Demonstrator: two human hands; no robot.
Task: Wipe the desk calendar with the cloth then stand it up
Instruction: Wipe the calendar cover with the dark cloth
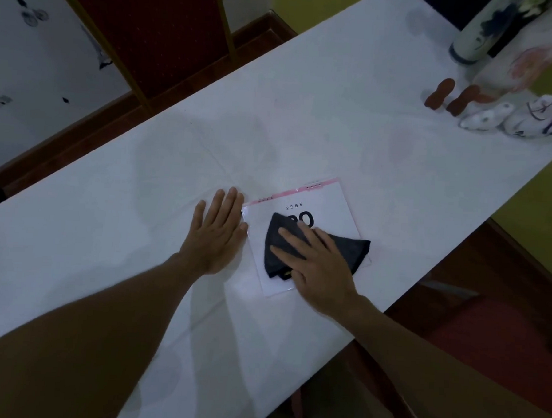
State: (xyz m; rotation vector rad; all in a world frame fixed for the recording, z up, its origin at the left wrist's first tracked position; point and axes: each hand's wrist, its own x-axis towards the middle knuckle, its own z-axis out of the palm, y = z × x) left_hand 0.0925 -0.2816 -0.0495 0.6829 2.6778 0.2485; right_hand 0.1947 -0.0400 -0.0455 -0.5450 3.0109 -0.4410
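The desk calendar [324, 205] lies flat on the white table [140, 201], a white page with a pink spiral-bound top edge and black numerals partly covered. A dark folded cloth [277, 250] rests on the page. My right hand [319, 265] presses flat on the cloth, fingers spread over it. My left hand [217, 231] lies flat on the table with its fingers together, touching the calendar's left edge.
Two brown figurines [439, 92] and small white patterned pouches [513, 119] sit at the far right of the table. A tall white and blue vase [479, 34] stands behind them. A red chair [156, 33] stands beyond the far edge.
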